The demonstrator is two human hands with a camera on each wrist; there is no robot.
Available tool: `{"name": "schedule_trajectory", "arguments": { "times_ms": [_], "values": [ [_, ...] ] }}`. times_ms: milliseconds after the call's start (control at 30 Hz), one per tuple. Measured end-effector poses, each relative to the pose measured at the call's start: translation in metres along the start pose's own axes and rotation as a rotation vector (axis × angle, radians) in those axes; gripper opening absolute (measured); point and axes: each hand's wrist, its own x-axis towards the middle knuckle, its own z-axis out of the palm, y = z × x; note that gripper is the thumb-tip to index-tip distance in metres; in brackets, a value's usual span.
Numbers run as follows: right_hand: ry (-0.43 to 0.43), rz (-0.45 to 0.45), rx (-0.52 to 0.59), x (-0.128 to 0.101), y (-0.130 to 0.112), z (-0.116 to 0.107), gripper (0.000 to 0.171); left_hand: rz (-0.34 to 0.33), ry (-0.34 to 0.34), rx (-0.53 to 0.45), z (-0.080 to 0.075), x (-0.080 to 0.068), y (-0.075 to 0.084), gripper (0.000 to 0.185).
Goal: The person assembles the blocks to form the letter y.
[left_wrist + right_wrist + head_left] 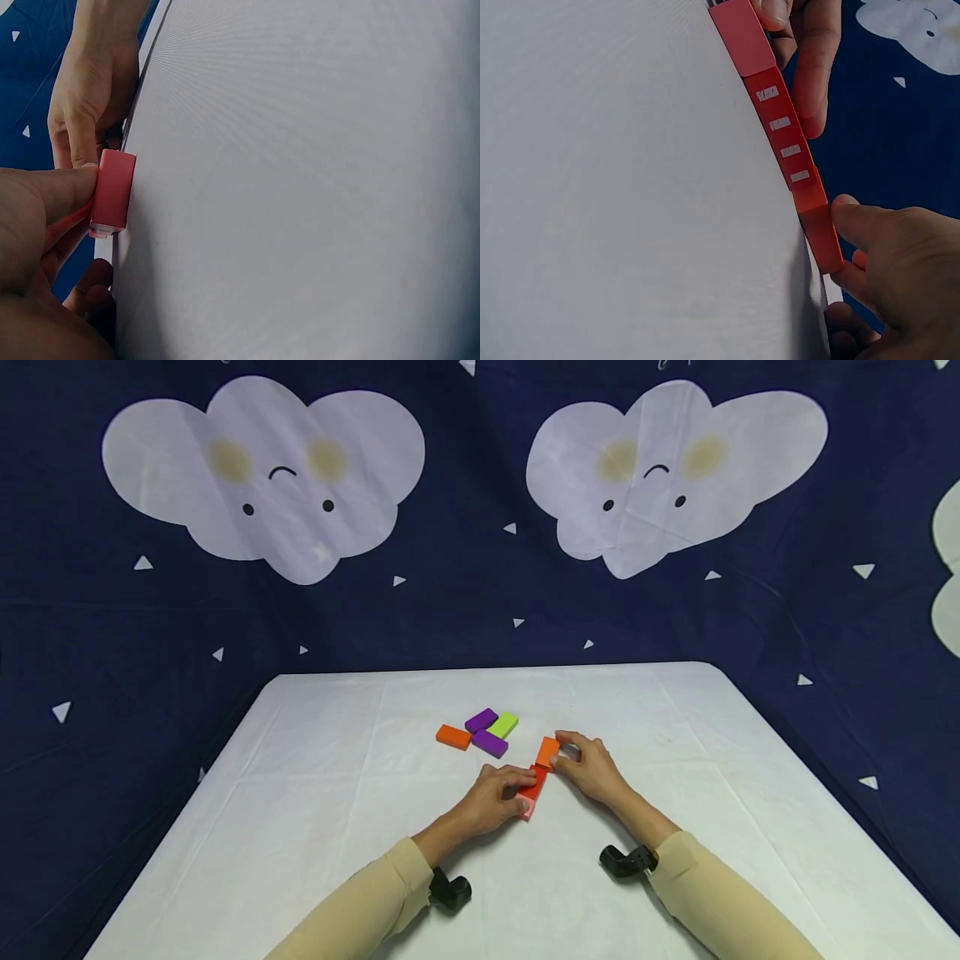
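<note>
Head view: my left hand (pixel 491 797) pinches the pink rectangular block (pixel 527 810) at the row's near end | red rectangular block (pixel 535 782) lies between; row's long axis runs away, slightly right | my right hand (pixel 588 766) grips the orange rectangular block (pixel 547 752) at the far end | loose purple, green and orange blocks (pixel 482 731) lie beyond on the white table (pixel 337 760).

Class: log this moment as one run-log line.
left hand: holds pink block | right hand: holds orange block | red block between

Pink block (pixel 526 809), red block (pixel 535 782), orange block (pixel 547 752): flat on table, touching end-to-end in row.
</note>
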Motion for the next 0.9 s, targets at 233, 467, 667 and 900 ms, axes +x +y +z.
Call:
{"name": "schedule_trajectory", "arguments": {
  "times_ms": [233,467,667,900],
  "values": [
    [-0.002,-0.026,0.002,0.0002,0.0020,0.0001,0.049,-0.019,-0.004,-0.012,0.0003,0.0005,0.0002,0.037],
    [0.008,-0.018,-0.009,-0.0001,0.0010,0.0018,0.049,-0.009,-0.001,-0.006,0.0002,0.0007,-0.0004,0.037],
    [0.019,-0.004,-0.009,-0.0001,0.0011,0.0029,0.048,-0.008,-0.002,-0.014,0.0002,0.0008,-0.0002,0.037],
    [0.020,0.007,-0.004,-0.0004,0.0014,0.0040,0.046,-0.007,-0.003,0.001,0.0005,0.0009,-0.0009,0.037]
  ]
}}
